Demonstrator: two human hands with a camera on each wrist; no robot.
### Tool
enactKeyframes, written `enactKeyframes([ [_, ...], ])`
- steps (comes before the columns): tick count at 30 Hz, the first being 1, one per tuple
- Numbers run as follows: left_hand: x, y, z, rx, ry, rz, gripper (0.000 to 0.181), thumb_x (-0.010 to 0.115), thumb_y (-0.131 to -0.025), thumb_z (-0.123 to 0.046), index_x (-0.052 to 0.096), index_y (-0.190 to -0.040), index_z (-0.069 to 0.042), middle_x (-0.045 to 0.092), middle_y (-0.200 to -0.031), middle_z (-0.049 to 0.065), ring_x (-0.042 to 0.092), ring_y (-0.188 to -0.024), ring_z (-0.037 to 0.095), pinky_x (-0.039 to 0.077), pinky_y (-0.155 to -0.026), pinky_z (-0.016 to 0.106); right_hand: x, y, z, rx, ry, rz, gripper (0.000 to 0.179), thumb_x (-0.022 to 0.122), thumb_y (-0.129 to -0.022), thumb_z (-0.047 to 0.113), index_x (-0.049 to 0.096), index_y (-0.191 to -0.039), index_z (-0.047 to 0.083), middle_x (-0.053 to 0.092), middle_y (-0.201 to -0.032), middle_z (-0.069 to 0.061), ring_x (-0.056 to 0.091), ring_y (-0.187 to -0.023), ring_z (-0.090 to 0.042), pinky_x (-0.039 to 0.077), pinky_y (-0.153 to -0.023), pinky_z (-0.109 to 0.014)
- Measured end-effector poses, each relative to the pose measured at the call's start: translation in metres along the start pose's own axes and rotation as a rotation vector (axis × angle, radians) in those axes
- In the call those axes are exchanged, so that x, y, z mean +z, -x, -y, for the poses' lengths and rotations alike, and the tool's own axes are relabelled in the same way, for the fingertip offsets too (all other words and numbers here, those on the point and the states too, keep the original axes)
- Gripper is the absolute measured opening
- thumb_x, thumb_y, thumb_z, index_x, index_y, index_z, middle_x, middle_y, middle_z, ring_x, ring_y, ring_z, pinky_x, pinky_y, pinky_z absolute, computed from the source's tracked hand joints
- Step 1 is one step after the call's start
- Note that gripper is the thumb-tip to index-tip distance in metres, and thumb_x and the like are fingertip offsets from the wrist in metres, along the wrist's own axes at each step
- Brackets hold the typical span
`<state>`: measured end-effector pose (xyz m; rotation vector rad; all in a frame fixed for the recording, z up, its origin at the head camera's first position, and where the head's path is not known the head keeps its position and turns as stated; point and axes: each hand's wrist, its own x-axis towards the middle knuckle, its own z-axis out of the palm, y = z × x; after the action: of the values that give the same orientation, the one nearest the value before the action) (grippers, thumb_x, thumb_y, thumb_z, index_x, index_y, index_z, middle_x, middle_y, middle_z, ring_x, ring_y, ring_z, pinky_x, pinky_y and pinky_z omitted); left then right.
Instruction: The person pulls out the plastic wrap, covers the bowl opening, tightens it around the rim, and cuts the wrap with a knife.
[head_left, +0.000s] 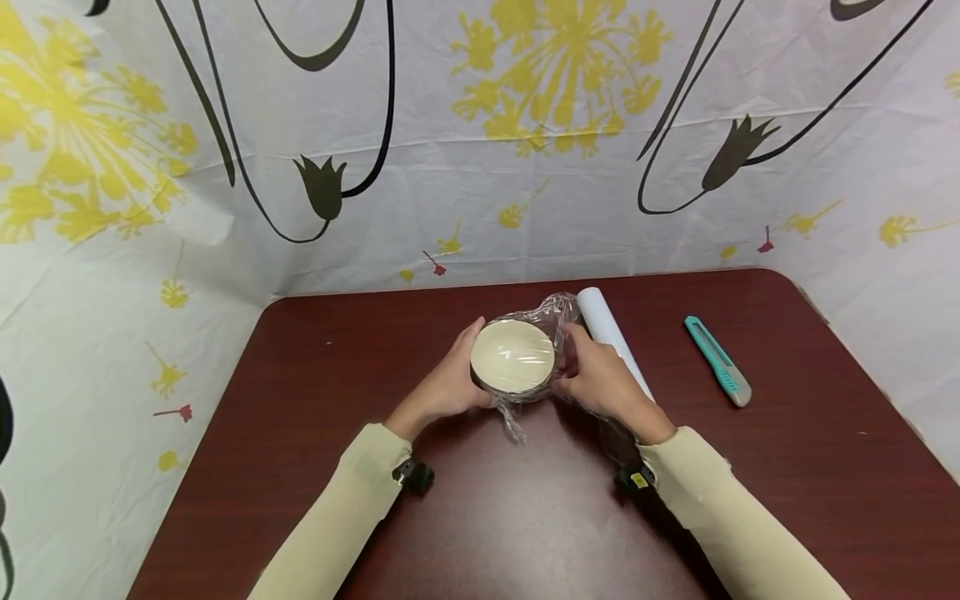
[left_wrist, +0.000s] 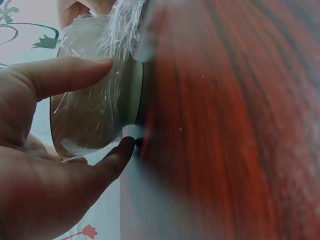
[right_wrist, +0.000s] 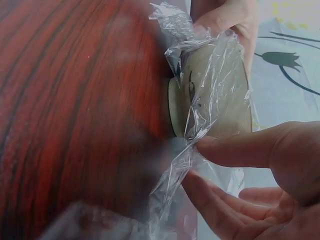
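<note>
A pale, cream-coloured bowl [head_left: 513, 357] stands on the table with clear plastic wrap [head_left: 558, 312] stretched over its mouth. The wrap bunches down its sides, and a twisted end hangs at the front. My left hand [head_left: 455, 372] grips the bowl from the left, thumb on the near side and fingers round the far side. On the right, my right hand [head_left: 600, 375] pinches loose wrap between thumb and fingers close against the bowl's wall. In the right wrist view, the gathered wrap [right_wrist: 172, 182] trails down from those fingertips, and the bowl's foot [right_wrist: 176, 107] shows beneath.
A white roll [head_left: 611, 333] lies just beyond my right hand, partly hidden by it. Farther right is a teal utility knife [head_left: 717, 361]. The dark red wooden table [head_left: 360, 350] ends at a flower-printed sheet [head_left: 465, 208] behind it.
</note>
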<state>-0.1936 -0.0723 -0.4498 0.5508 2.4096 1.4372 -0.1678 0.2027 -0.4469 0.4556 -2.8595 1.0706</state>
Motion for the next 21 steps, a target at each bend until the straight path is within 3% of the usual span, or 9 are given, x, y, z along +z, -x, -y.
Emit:
enactKeyframes([
  [3, 0.001, -0.002, -0.001, 0.009, 0.025, 0.011, 0.135, 0.089, -0.069, 0.013, 0.011, -0.177, -0.007, 0.018, -0.181, 0.015, 0.031, -0.159, 0.036, 0.032, -0.127, 0.051, 0.004, -0.005, -0.004, 0.012, 0.025, -0.003, 0.092, 0.083, -0.079, 0.002, 0.041, -0.161, -0.003, 0.074, -0.085, -0.009, 0.071, -0.075, -0.023, 0.057, -0.074, -0.047],
  [5, 0.001, -0.002, -0.002, 0.010, 0.034, 0.009, 0.134, 0.089, -0.069, 0.013, 0.011, -0.177, -0.006, 0.019, -0.180, 0.016, 0.033, -0.157, 0.037, 0.033, -0.126, 0.051, -0.001, -0.004, 0.009, 0.041, 0.036, 0.007, 0.088, 0.081, -0.080, -0.001, 0.042, -0.159, -0.007, 0.074, -0.088, -0.011, 0.072, -0.080, -0.026, 0.058, -0.077, -0.051],
  [10, 0.004, -0.003, -0.003, -0.014, 0.091, -0.001, 0.134, 0.085, -0.068, 0.018, 0.012, -0.177, -0.007, 0.019, -0.179, 0.018, 0.035, -0.155, 0.040, 0.035, -0.125, 0.054, 0.001, -0.006, 0.015, 0.071, 0.016, 0.018, 0.084, 0.081, -0.083, -0.008, 0.043, -0.157, -0.011, 0.078, -0.103, -0.021, 0.078, -0.096, -0.035, 0.062, -0.087, -0.054],
  [14, 0.007, -0.003, -0.003, -0.046, 0.148, -0.006, 0.135, 0.083, -0.068, 0.022, 0.011, -0.178, -0.011, 0.018, -0.180, 0.018, 0.037, -0.153, 0.043, 0.038, -0.122, 0.055, 0.005, -0.008, 0.016, 0.085, 0.011, 0.013, 0.083, 0.080, -0.082, -0.010, 0.045, -0.157, -0.010, 0.078, -0.108, -0.023, 0.078, -0.099, -0.036, 0.061, -0.089, -0.053],
  [17, 0.008, -0.002, -0.004, -0.055, 0.166, -0.013, 0.134, 0.082, -0.069, 0.022, 0.012, -0.178, -0.012, 0.020, -0.179, 0.019, 0.039, -0.149, 0.042, 0.044, -0.117, 0.051, 0.009, -0.008, 0.015, 0.091, 0.000, -0.001, 0.082, 0.078, -0.081, -0.011, 0.047, -0.156, -0.010, 0.077, -0.109, -0.022, 0.077, -0.097, -0.034, 0.061, -0.089, -0.052],
  [21, 0.009, -0.001, -0.002, -0.064, 0.171, -0.021, 0.131, 0.082, -0.071, 0.020, 0.013, -0.177, -0.012, 0.024, -0.177, 0.020, 0.045, -0.142, 0.042, 0.056, -0.093, 0.042, 0.011, -0.008, 0.012, 0.086, -0.049, -0.015, 0.079, 0.076, -0.081, -0.012, 0.047, -0.154, -0.010, 0.075, -0.108, -0.019, 0.077, -0.096, -0.031, 0.061, -0.087, -0.049],
])
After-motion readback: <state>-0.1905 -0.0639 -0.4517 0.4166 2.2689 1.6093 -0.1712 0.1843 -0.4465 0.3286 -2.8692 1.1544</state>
